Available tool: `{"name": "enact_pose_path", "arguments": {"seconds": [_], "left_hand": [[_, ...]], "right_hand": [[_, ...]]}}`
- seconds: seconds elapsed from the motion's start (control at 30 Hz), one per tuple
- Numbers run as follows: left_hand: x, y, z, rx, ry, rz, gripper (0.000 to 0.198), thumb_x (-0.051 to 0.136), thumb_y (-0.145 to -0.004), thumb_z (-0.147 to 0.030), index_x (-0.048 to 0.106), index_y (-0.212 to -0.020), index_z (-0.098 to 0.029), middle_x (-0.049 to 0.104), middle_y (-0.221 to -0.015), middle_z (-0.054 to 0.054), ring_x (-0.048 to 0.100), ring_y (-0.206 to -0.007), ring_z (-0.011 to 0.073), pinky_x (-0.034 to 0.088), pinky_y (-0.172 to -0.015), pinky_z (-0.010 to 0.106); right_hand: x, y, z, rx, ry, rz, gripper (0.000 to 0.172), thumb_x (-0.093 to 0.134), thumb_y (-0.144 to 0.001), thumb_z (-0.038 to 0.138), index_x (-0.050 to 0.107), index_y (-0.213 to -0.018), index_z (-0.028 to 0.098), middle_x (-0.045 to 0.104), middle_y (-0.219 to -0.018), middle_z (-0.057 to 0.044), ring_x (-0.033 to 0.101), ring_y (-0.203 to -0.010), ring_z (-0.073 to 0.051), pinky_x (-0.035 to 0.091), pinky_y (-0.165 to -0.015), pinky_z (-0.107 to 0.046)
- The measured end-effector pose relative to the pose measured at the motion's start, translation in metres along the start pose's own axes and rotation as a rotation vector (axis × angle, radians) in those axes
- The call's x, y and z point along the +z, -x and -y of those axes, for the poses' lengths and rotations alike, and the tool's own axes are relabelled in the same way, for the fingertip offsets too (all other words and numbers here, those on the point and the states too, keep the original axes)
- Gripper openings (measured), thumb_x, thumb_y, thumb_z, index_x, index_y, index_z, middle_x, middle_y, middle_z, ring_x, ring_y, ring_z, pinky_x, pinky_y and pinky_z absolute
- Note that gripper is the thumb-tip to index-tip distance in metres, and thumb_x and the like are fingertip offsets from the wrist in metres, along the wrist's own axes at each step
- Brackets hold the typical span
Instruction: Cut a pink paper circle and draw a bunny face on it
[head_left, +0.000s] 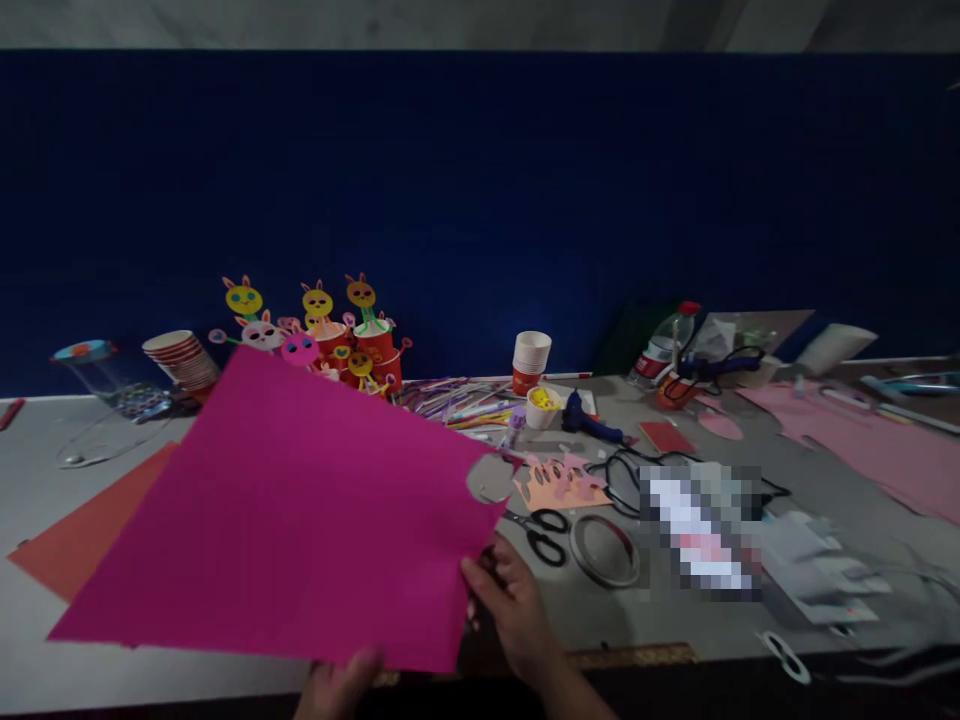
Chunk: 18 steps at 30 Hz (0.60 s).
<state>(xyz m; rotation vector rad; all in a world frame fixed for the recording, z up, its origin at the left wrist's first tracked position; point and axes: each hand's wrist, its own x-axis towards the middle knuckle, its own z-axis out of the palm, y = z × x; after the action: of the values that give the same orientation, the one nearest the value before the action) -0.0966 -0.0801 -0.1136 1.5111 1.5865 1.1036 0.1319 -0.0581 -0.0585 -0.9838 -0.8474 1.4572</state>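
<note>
- The left hand sits at the bottom edge of the view, mostly cut off. Its fingertips meet the lower edge of the magenta paper sheet, but whether they grip it cannot be told.
- The right hand pinches the sheet's lower right corner, thumb on top and the other fingers hidden behind the paper.
- The sheet is held tilted above the grey table and hides much of it. An orange sheet shows from under its left side.
- Just right of the right hand lie black scissors and a tape roll. Beyond them is a blurred patch that cannot be made out.
- Farther back are peach paper cutouts, a blue glue gun and a stack of paper cups.
- Against the dark blue wall stand bunny cup crafts, their lower parts hidden by the sheet.
</note>
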Motion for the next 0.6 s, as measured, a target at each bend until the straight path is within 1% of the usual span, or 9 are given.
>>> {"name": "enact_pose_path", "arguments": {"seconds": [0.07, 0.13, 0.2, 0.23, 0.3, 0.37, 0.4, 0.5, 0.6], "left_hand": [[0.005, 0.003, 0.017, -0.013, -0.011, 0.014, 0.040, 0.063, -0.079, -0.052, 0.073, -0.110, -0.029, 0.077, -0.099, 0.005, 0.073, -0.095, 0.0320, 0.065, -0.084, 0.044], [0.001, -0.002, 0.023, -0.006, -0.019, -0.016, 0.032, 0.067, -0.075, -0.050, 0.077, -0.098, -0.030, 0.076, -0.105, 0.003, 0.071, -0.104, 0.0324, 0.060, -0.094, 0.045], [-0.004, -0.009, 0.021, -0.020, -0.021, -0.045, 0.030, 0.065, -0.078, -0.049, 0.078, -0.097, -0.029, 0.076, -0.105, 0.004, 0.070, -0.105, 0.0319, 0.061, -0.093, 0.045], [-0.006, -0.012, 0.019, -0.045, -0.021, -0.063, 0.030, 0.063, -0.081, -0.048, 0.077, -0.100, -0.028, 0.076, -0.105, 0.004, 0.071, -0.104, 0.0314, 0.063, -0.089, 0.044], [-0.008, -0.014, 0.015, -0.082, -0.019, -0.068, 0.031, 0.062, -0.085, -0.045, 0.076, -0.105, -0.026, 0.076, -0.106, 0.004, 0.072, -0.102, 0.0304, 0.065, -0.084, 0.042], [-0.007, -0.014, 0.014, -0.035, -0.029, -0.057, 0.027, 0.062, -0.085, -0.042, 0.076, -0.103, -0.028, 0.075, -0.111, 0.002, 0.071, -0.105, 0.0289, 0.064, -0.088, 0.039], [-0.005, -0.014, 0.015, 0.025, -0.044, -0.058, 0.025, 0.060, -0.085, -0.040, 0.077, -0.101, -0.029, 0.074, -0.112, 0.001, 0.070, -0.107, 0.0277, 0.063, -0.090, 0.037], [0.004, -0.016, 0.023, 0.210, -0.108, -0.112, 0.030, 0.052, -0.087, -0.035, 0.076, -0.104, -0.033, 0.075, -0.112, -0.001, 0.071, -0.104, 0.0241, 0.064, -0.087, 0.032], [0.013, -0.016, 0.033, 0.309, -0.178, -0.125, 0.035, 0.046, -0.087, -0.032, 0.077, -0.104, -0.033, 0.076, -0.107, 0.000, 0.073, -0.100, 0.0222, 0.064, -0.084, 0.030]], "right_hand": [[0.005, -0.001, -0.005, -0.013, 0.044, 0.054, 0.046, 0.071, -0.080, 0.057, 0.066, -0.109, 0.022, 0.059, -0.064, 0.005, 0.046, -0.044, -0.008, 0.041, -0.042, -0.018], [-0.008, -0.001, -0.001, -0.075, 0.188, 0.064, 0.041, 0.063, -0.087, 0.056, 0.066, -0.109, 0.022, 0.066, -0.075, 0.001, 0.054, -0.052, -0.011, 0.046, -0.048, -0.021], [-0.036, 0.000, 0.008, -0.181, 0.455, 0.013, 0.039, 0.053, -0.093, 0.054, 0.067, -0.110, 0.022, 0.072, -0.096, -0.006, 0.062, -0.064, -0.015, 0.053, -0.060, -0.027], [-0.054, 0.001, 0.014, -0.231, 0.631, -0.042, 0.038, 0.048, -0.096, 0.052, 0.066, -0.112, 0.022, 0.073, -0.100, -0.008, 0.064, -0.066, -0.018, 0.054, -0.064, -0.030], [-0.090, 0.002, 0.025, -0.383, 1.038, -0.182, 0.034, 0.050, -0.095, 0.046, 0.067, -0.113, 0.022, 0.073, -0.109, -0.010, 0.067, -0.087, -0.024, 0.053, -0.081, -0.037], [-0.117, 0.001, 0.033, -0.480, 1.381, -0.276, 0.030, 0.049, -0.094, 0.038, 0.068, -0.110, 0.021, 0.072, -0.113, -0.013, 0.065, -0.102, -0.030, 0.049, -0.091, -0.044], [-0.125, -0.001, 0.037, -0.477, 1.527, -0.260, 0.028, 0.051, -0.093, 0.034, 0.069, -0.109, 0.020, 0.073, -0.111, -0.013, 0.065, -0.102, -0.031, 0.048, -0.091, -0.045], [-0.127, -0.008, 0.046, -0.411, 1.811, -0.138, 0.026, 0.054, -0.089, 0.020, 0.068, -0.110, 0.018, 0.073, -0.109, -0.014, 0.064, -0.101, -0.031, 0.048, -0.088, -0.043], [-0.117, -0.017, 0.055, -0.333, 1.919, -0.015, 0.021, 0.057, -0.084, 0.015, 0.069, -0.102, 0.017, 0.072, -0.104, -0.013, 0.064, -0.098, -0.030, 0.048, -0.085, -0.040]]}}
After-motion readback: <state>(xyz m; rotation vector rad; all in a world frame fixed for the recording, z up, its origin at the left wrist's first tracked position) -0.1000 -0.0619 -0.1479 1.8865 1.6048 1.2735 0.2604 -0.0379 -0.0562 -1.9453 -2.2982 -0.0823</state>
